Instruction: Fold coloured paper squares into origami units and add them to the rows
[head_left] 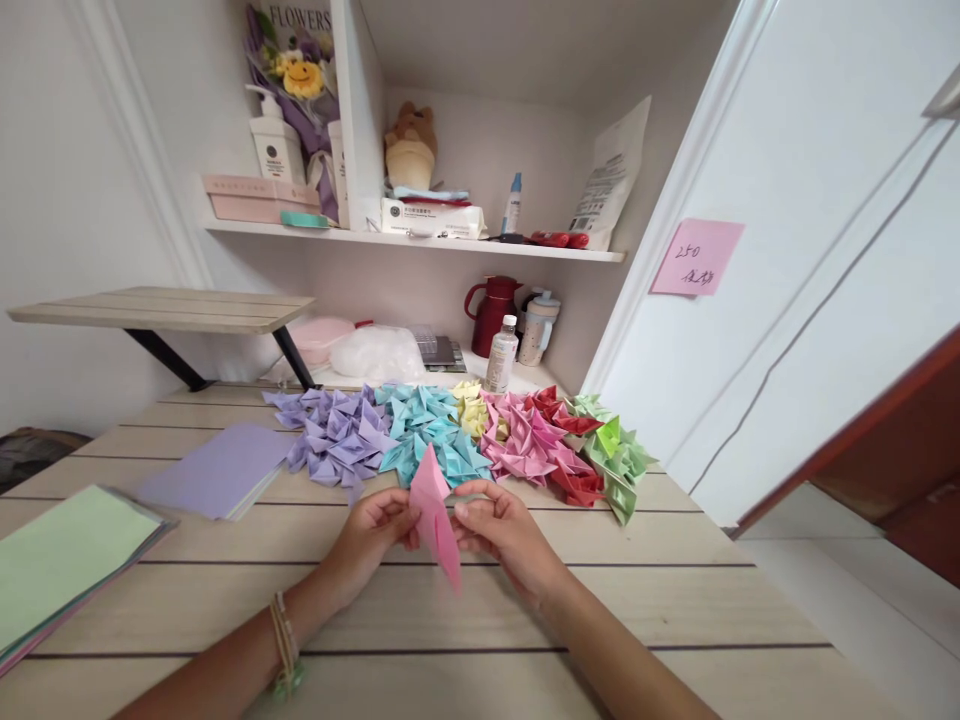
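A pink sheet of origami paper (433,515), folded into a long pointed diamond, stands tilted above the table between my hands. My left hand (380,530) pinches its left edge with thumb and fingers. On the other side, my right hand (499,530) has its fingers curled at the paper's right edge, with thumb and fingertips against it. Just behind lie heaps of folded paper pieces: purple (341,435), blue (427,430), yellow (470,408), pink (521,435), red (579,487) and green (619,465).
Purple paper sheets (217,468) and a green-topped paper stack (64,560) lie at the left. A small raised stand (165,308) is behind them. At the back stand a plastic bottle (502,355), a red jug (495,312) and a tumbler (538,328), under a shelf (420,243).
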